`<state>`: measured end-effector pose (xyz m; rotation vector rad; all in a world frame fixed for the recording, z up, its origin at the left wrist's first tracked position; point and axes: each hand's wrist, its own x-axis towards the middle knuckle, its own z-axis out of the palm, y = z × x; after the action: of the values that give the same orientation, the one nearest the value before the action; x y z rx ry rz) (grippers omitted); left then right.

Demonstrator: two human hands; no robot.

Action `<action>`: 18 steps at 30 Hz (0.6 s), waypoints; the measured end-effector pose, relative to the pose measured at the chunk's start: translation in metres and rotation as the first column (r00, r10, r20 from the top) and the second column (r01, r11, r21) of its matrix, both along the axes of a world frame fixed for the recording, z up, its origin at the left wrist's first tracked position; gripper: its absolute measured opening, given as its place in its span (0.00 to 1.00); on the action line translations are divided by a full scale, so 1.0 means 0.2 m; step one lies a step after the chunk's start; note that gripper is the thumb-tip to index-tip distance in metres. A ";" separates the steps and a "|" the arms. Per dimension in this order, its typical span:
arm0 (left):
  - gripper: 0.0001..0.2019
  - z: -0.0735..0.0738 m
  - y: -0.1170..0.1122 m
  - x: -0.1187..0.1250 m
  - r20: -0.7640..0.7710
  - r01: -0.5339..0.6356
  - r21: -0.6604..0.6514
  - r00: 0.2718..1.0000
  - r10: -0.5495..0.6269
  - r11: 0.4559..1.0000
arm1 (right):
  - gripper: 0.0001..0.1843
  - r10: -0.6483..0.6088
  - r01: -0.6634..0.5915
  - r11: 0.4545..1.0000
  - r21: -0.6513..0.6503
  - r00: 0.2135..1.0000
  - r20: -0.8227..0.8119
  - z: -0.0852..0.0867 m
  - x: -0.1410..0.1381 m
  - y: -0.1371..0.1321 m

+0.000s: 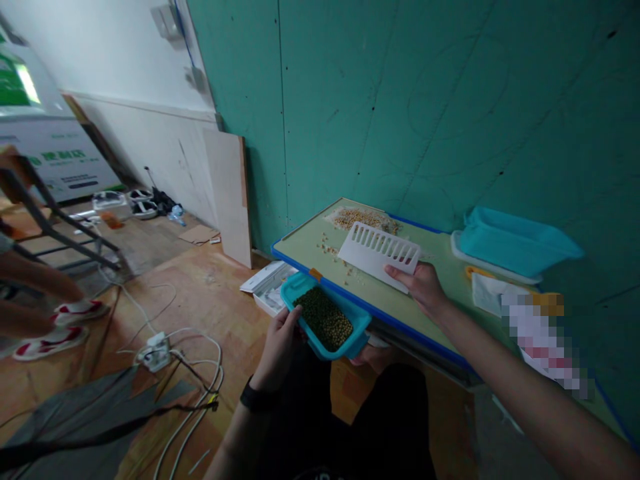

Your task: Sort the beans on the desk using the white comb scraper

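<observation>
My left hand [283, 333] is closed on the left edge of a turquoise plastic tray [361, 347], held just below the table's front edge. Inside it lie dark green beans [316, 308] and pale yellow soybeans [336, 329], side by side. Over the tabletop, my right hand [421, 288] grips the right end of a white plastic plate [367, 255] with a row of slots along its far side. Behind that plate, a heap of soybeans [361, 217] lies on the table, with loose ones scattered to its left.
The pale green table [313, 241] has a blue edge and stands against a green wall. At its right are a turquoise bin [520, 241] on a white lid and a partly blurred packet [540, 340]. Cables and a power strip [157, 351] lie on the floor. A person's legs [37, 293] show at left.
</observation>
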<state>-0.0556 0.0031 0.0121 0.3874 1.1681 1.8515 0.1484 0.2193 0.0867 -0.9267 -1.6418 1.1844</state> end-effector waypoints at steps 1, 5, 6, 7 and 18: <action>0.16 0.00 0.00 0.00 0.004 0.006 -0.003 1.000 -0.006 1.000 | 0.24 -0.001 0.002 1.000 -0.002 1.000 0.002 0.00 0.00 0.00; 0.17 0.00 -0.01 0.00 0.007 0.003 -0.017 1.000 -0.003 1.000 | 0.24 0.032 -0.032 0.999 -0.030 0.999 0.009 -0.01 0.01 -0.01; 0.18 0.00 -0.01 0.00 0.004 0.000 -0.021 1.000 0.000 1.000 | 0.23 0.043 -0.042 0.998 -0.036 0.999 0.008 0.00 0.01 -0.02; 0.18 0.00 -0.01 0.00 0.000 -0.003 -0.025 1.000 0.003 1.000 | 0.23 0.053 -0.053 0.998 -0.040 0.999 0.008 0.00 0.02 -0.03; 0.15 0.00 -0.01 -0.03 -0.032 0.014 -0.009 0.999 -0.014 1.000 | 0.23 0.123 -0.121 0.992 -0.045 0.991 0.056 0.00 0.06 -0.10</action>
<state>-0.0608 0.0016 0.0130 0.4204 1.1922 1.8332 0.1600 0.1994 0.0865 -0.9050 -1.7475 1.2889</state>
